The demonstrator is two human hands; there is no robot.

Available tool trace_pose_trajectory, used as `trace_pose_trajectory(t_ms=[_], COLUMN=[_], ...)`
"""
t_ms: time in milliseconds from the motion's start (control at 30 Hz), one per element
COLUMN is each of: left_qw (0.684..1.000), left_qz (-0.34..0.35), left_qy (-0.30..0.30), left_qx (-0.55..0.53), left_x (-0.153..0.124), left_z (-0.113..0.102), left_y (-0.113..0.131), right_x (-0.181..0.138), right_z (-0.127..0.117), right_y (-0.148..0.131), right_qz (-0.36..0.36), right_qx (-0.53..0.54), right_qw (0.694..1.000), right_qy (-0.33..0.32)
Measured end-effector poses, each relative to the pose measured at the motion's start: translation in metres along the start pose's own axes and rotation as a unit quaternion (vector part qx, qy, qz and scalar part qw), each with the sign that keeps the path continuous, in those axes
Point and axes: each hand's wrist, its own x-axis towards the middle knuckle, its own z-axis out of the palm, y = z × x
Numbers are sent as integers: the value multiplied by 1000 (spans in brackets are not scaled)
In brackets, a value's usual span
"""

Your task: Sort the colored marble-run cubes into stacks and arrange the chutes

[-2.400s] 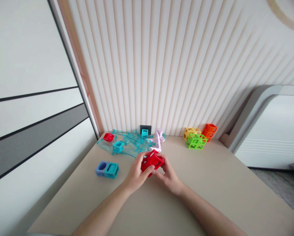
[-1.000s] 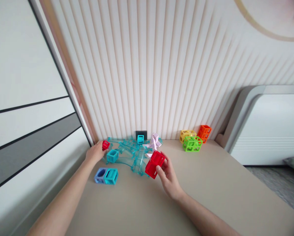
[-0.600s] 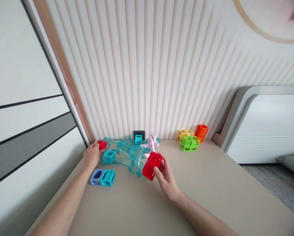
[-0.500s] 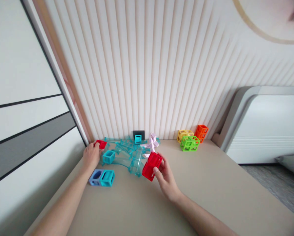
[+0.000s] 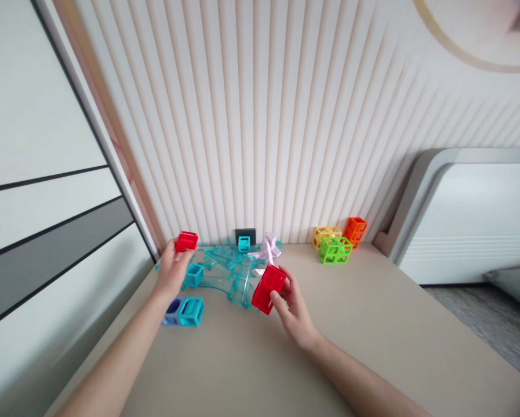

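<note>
My left hand (image 5: 173,267) is closed on a small red open-frame block (image 5: 186,241), raised over the back left of the table. In my right hand (image 5: 293,310) is a larger red open-frame block (image 5: 269,288), tilted, with the thumb on its near side and the fingers behind it. Clear teal plastic pieces (image 5: 242,282) lie between the two hands. Close to my left hand are a teal cube block (image 5: 194,274) and a joined purple-blue block (image 5: 173,311) and teal block (image 5: 192,311), the purple-blue one partly behind my wrist.
At the back stand a dark box (image 5: 251,235), a small teal block (image 5: 243,244) and a pale pink ribbon-like piece (image 5: 269,249). Yellow (image 5: 322,236), green (image 5: 335,251) and orange blocks (image 5: 356,232) sit back right. A ribbed wall borders the table (image 5: 260,370); a cabinet rises left.
My left hand has lifted the small red block and moved it slightly right. My right hand holds the larger red block nearly unmoved.
</note>
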Motion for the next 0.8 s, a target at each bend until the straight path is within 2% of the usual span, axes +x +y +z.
trace_pose_trajectory(t_ms=[33,100,200,300,400,533,700,800], left_qw=[993,963,913,891,894,897,862,830], left_qz=[-40,-90,-140,-163,-143,-142,-206,-232], left_qy=[-21,-68,-151,-230,-283,-318,-333,-348], left_qx=[-108,-245,-353,-355,-316,-274,-321,-368], left_x=[-11,-35,-69,-94,-107,-118,-133,-141], left_z=[9,26,45,53,55,55,60,66], left_y=[14,38,59,65,65,64,59,57], right_x=[1,3,7,12,16,19,20,19], right_z=[0,-1,-3,-5,-6,-7,-6,-6], right_y=[1,2,2,0,0,1,2,0], right_qz=[1,5,11,18,17,22,16,16], right_qx=[6,26,61,81,94,114,103,83], right_qw=[1000,1000,997,993,987,980,979,979], right_qy=[5,17,48,89,128,162,175,186])
